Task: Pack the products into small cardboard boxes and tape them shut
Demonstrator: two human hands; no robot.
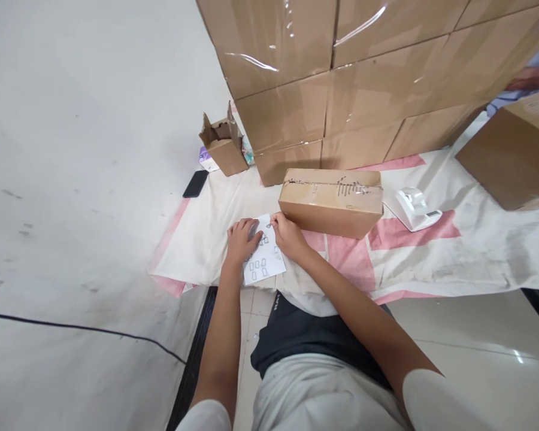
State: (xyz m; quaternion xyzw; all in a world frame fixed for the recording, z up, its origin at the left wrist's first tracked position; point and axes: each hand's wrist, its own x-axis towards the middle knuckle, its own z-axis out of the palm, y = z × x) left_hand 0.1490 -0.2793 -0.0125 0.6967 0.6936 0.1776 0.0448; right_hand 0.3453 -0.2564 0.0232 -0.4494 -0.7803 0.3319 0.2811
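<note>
A white sheet (266, 269) bearing several small dark-outlined rectangles lies at the front edge of the cloth-covered table. My left hand (242, 239) rests on its upper left part, fingers bent a little and thumb apart, pressing it down. At the sheet's upper right edge, my right hand (288, 235) is closed in a pinch. A tiny dark-edged spot shows by those fingertips, too small to name. Just beyond my right hand stands a taped cardboard box (330, 209) with black marks along its top.
Stacked cartons (282, 114) rise behind. At the back left are a small open carton (229, 152) and a black phone (196, 184). A white tape dispenser (414, 209) sits right of the box. Farther right, another carton (512, 155) stands near a person's arm (532, 78).
</note>
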